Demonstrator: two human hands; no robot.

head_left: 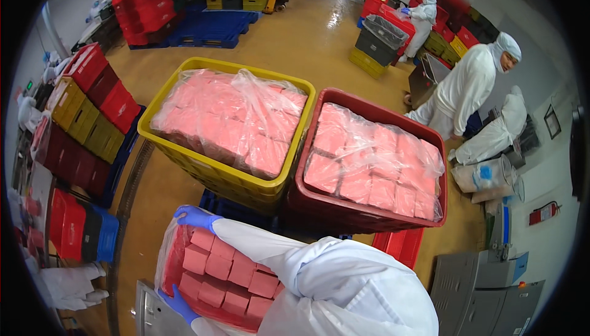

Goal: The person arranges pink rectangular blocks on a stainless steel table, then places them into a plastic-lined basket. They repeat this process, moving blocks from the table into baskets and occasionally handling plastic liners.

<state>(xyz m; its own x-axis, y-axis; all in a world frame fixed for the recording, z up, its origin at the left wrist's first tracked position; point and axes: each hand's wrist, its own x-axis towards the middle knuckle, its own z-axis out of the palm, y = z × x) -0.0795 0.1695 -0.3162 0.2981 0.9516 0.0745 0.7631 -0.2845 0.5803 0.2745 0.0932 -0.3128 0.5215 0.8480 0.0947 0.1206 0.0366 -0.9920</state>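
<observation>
My right hand (193,218), blue-gloved, reaches across and grips the upper left end of a plastic-lined red crate (175,256) packed with pink blocks (218,265). My left hand (178,305), also blue-gloved, grips the same crate lower down on that side. My white sleeve hides much of the crate's right part. Beyond it stand a yellow bin (221,170) and a dark red bin (362,219), side by side over blue pallets (212,204), both full of pink blocks under loose clear plastic.
Stacked crates (86,127) line the left, more (141,10) stand behind near a pallet jack (276,1). A worker (473,90) stands beside the red bin; others (421,22) (498,127) are farther right and along the left. A grey machine (485,299) and red lid (399,244) are at lower right.
</observation>
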